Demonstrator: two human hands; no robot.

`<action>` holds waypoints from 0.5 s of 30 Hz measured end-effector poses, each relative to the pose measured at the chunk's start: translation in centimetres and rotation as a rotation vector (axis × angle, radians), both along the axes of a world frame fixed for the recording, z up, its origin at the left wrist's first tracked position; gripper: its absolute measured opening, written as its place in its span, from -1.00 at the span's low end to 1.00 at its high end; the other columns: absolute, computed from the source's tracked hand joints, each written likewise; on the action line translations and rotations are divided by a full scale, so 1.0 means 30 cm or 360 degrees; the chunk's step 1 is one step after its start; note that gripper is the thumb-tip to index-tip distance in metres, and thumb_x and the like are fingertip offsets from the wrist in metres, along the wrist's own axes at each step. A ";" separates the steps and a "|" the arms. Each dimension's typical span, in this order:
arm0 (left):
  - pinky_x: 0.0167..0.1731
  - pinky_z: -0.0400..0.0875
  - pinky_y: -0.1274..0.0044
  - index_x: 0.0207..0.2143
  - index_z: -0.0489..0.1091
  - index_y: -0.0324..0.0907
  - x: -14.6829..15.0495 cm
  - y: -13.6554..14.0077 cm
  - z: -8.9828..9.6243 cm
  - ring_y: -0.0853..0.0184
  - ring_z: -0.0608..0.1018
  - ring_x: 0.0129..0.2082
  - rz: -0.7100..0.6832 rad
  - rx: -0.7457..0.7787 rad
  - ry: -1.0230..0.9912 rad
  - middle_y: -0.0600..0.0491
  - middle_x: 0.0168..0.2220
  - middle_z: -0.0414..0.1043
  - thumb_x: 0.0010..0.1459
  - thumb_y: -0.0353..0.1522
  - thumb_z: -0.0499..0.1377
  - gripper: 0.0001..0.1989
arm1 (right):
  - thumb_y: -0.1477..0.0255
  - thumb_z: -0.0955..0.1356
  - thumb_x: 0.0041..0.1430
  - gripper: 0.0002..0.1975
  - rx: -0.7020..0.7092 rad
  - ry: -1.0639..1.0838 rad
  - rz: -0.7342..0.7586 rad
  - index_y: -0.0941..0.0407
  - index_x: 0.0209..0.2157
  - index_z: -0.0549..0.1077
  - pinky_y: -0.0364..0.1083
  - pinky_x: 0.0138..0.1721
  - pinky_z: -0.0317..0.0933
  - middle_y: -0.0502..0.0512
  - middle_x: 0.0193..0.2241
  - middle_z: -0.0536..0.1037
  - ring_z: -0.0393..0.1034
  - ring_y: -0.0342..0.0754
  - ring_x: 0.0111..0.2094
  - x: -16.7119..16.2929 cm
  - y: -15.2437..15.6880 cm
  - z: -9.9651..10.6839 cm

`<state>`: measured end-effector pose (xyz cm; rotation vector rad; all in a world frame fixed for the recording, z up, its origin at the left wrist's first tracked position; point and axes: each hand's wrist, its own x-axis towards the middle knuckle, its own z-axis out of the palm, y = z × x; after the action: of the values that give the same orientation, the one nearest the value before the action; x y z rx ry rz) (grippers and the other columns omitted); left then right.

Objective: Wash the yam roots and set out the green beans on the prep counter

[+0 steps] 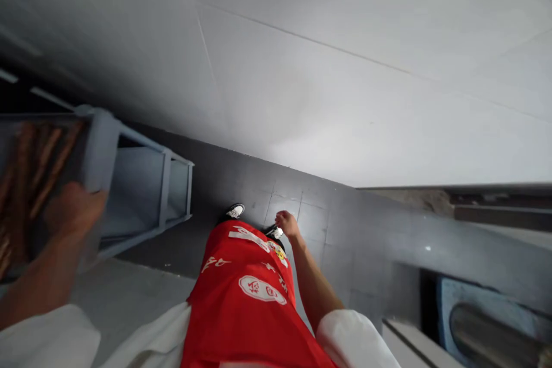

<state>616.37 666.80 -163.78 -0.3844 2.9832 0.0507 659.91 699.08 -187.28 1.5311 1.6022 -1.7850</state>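
At the left, my left hand [75, 210] is closed at the near end of a grey tiered utility cart [103, 144], its fingers against the rim of the top tray. Motion blurs this hand somewhat. Long brown stick-like pieces [47, 155] lie in the tray beside and behind it; their kind is not clear. My right hand [287, 223] hangs in front of the red apron [245, 316], above one shoe. Its fingers are loosely curled, and nothing shows in them.
A pale panelled wall [323, 86] rises ahead. Dark tiled floor [340, 241] runs along its foot. The cart's lower shelves [138, 184] reach down near my feet. At the lower right stands a bluish box-like thing with a rounded recess [478, 310], beside a pale edge [409, 342].
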 end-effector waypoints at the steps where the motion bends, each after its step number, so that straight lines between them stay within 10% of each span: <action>1: -0.02 0.42 0.01 -0.33 0.30 -0.23 0.005 0.013 0.099 -0.05 0.52 0.00 0.0019 -0.0130 -0.0071 -0.02 -0.20 0.48 0.08 -0.29 0.43 -0.65 | 0.35 0.32 0.10 -0.88 -0.0015 0.0096 0.0080 0.10 -0.36 0.43 -0.12 -0.40 0.25 0.02 -0.52 0.52 0.42 -0.07 -0.48 -0.084 0.018 0.105; 4: -0.13 0.45 0.16 -0.24 0.32 -0.28 0.032 0.008 0.320 0.01 0.57 -0.12 -0.0109 -0.0283 -0.0278 -0.10 -0.22 0.50 0.13 -0.25 0.37 -0.65 | 0.36 0.38 0.10 -0.90 -0.0071 0.0398 0.0333 0.10 -0.37 0.48 -0.12 -0.36 0.25 0.01 -0.52 0.53 0.41 -0.08 -0.47 -0.372 -0.064 0.410; 8: -0.08 0.40 0.23 -0.06 0.39 -0.37 0.090 -0.190 0.521 0.11 0.56 -0.15 -0.0359 0.0016 -0.0240 -0.14 -0.24 0.54 0.26 -0.23 0.27 -0.63 | 0.23 0.43 0.14 -0.76 -0.0235 0.0742 0.0559 0.10 -0.24 0.52 -0.10 -0.27 0.33 0.00 -0.44 0.56 0.46 -0.06 -0.38 -0.791 -0.495 0.770; 12: 0.19 0.32 0.33 -0.13 0.46 -0.15 0.026 -0.672 0.663 0.15 0.50 0.10 -0.0697 0.0585 0.0407 -0.14 -0.03 0.51 0.28 -0.24 0.22 -0.80 | 0.00 0.41 0.16 -0.46 -0.0397 0.0846 0.0474 0.06 0.02 0.41 -0.09 -0.19 0.41 0.05 -0.21 0.59 0.52 -0.04 -0.21 -1.187 -1.112 1.035; 15: 0.26 0.26 0.26 -0.20 0.36 -0.15 -0.174 -1.203 0.720 0.16 0.44 0.13 -0.0019 0.0665 0.1116 -0.15 -0.04 0.43 0.36 -0.25 0.03 -0.80 | 0.01 0.45 0.09 -0.42 -0.0610 0.0804 0.0120 0.05 0.02 0.35 -0.10 -0.25 0.43 0.07 -0.17 0.58 0.52 -0.03 -0.21 -1.433 -1.527 1.137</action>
<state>611.16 630.70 -142.18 -0.3465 3.4966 0.9780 616.91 653.28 -153.18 0.8820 1.3640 -2.3915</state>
